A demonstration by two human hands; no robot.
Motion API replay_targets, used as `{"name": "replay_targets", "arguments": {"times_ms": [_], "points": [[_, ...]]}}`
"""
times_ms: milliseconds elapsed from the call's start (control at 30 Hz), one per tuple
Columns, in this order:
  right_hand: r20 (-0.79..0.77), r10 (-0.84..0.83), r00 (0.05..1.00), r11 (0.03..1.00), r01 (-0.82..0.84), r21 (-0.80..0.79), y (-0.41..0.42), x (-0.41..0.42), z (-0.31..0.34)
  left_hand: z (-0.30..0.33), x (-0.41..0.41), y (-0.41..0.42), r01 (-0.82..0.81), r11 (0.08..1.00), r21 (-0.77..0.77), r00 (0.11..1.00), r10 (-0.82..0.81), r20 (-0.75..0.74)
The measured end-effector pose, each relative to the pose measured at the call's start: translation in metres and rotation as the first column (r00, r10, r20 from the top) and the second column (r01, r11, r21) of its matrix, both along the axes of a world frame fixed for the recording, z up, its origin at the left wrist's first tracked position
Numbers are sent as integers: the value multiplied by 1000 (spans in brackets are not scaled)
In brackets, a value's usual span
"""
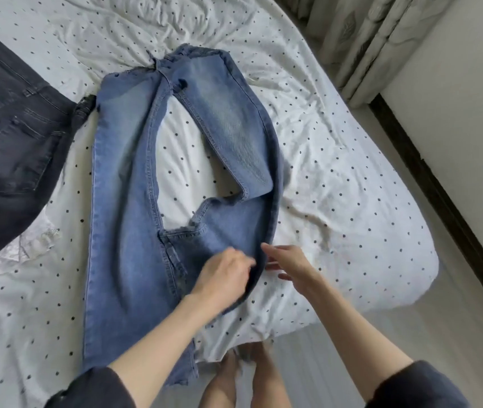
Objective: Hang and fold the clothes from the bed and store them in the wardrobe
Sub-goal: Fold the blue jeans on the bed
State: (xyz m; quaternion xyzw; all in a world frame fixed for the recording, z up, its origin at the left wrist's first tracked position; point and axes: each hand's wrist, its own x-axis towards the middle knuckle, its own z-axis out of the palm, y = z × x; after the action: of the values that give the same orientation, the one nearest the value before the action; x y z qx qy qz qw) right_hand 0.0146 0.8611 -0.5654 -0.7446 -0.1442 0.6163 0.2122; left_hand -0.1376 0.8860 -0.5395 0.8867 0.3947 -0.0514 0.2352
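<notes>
Left hand pinching faded blue denim jeans near bed foot edge; right hand spread beside. Risk: legs misaligned, crooked fold; dark grey jeans adjacent.

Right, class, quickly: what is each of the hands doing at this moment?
Left hand: closed, gripping the edge of the blue jeans.
Right hand: open, fingers spread beside that edge, holding nothing.

No legible text or labels anywhere.
</notes>
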Motion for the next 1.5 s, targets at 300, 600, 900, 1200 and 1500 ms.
{"name": "replay_targets", "arguments": {"times_ms": [300,600,900,1200,1500], "points": [[-67,72,995,991,-64,116,-19,14,-8,3,-17,54,-732,681,-11,657,702,-276],[301,275,913,938,-323,124,-69,122,5,-19,33,-62,-740,206,-640,518,782,-347],[392,403,827,892,-450,34,-125,162,-4,-6,64,-115,-629,189,-754,459,873,-164],[440,431,788,897,-427,-113,-160,166,-20,-19,37,-153,-686,342,-642,647,690,-325],[496,361,790,888,-453,75,-130,73,-10,-10,-80,-130,-910,395,-125,406,911,-75]]}}
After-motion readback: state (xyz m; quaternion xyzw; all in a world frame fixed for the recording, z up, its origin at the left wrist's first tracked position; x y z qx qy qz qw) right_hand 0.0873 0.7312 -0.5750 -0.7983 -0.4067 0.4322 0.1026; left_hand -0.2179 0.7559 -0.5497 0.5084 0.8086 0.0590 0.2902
